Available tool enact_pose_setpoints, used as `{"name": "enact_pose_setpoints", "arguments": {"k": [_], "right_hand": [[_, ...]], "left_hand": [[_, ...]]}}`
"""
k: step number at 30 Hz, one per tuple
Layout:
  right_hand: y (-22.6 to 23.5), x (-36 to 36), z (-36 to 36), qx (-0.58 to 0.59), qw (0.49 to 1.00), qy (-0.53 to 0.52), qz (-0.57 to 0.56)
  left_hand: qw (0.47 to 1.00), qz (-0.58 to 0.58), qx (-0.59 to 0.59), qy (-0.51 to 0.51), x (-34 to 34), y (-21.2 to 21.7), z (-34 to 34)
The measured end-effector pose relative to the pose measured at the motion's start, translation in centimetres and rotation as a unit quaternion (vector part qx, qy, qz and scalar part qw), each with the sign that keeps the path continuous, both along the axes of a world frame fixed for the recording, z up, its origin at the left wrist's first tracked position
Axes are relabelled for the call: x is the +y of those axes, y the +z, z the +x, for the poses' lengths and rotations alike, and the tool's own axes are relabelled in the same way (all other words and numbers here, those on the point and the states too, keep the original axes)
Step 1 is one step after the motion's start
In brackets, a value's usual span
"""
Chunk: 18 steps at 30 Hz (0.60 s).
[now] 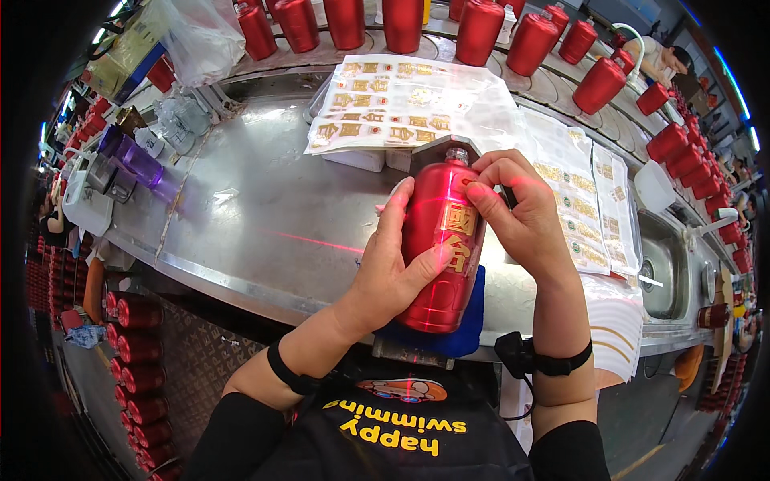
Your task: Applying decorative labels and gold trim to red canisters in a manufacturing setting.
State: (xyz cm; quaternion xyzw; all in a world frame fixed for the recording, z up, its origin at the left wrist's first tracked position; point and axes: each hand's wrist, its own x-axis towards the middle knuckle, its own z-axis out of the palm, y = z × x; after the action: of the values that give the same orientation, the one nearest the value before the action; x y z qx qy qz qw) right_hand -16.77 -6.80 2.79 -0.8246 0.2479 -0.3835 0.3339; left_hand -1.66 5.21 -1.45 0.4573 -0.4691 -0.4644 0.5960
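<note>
A red metallic bottle (437, 240) lies tilted on a blue pad (469, 321) at the near edge of a steel table (265, 208). My left hand (393, 264) wraps its left side, the thumb pressing a gold label (459, 232) on its front. My right hand (521, 212) pinches the label's upper edge near the bottle's shoulder. A thin red laser line runs down the bottle and across the table.
Sheets of gold labels (393, 104) lie on the table behind the bottle, more sheets (581, 200) to the right. Several red bottles (481, 32) line a conveyor at the back. Purple containers (132, 156) stand at the left. Red bottles (132, 353) are stacked lower left.
</note>
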Motion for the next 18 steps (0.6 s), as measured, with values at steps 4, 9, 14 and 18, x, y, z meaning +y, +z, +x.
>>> {"name": "enact_pose_setpoints", "arguments": {"k": [4,9,14,18], "right_hand": [[-0.05,0.04,0.03,0.001,1.0,-0.002,0.003],[-0.09,0.1,0.06,0.001,1.0,-0.005,0.004],[-0.3,0.01,0.09,0.0,1.0,-0.005,-0.01],[-0.44,-0.04,-0.08,0.001,1.0,-0.007,-0.028]], "left_hand": [[1.0,0.0,0.002,-0.007,-0.03,-0.38,0.26],[1.0,-0.001,0.022,-0.002,-0.04,0.0,0.02],[1.0,-0.001,0.004,0.009,-0.02,-0.04,0.01],[1.0,-0.017,-0.01,0.015,-0.22,-0.69,-0.02]]}}
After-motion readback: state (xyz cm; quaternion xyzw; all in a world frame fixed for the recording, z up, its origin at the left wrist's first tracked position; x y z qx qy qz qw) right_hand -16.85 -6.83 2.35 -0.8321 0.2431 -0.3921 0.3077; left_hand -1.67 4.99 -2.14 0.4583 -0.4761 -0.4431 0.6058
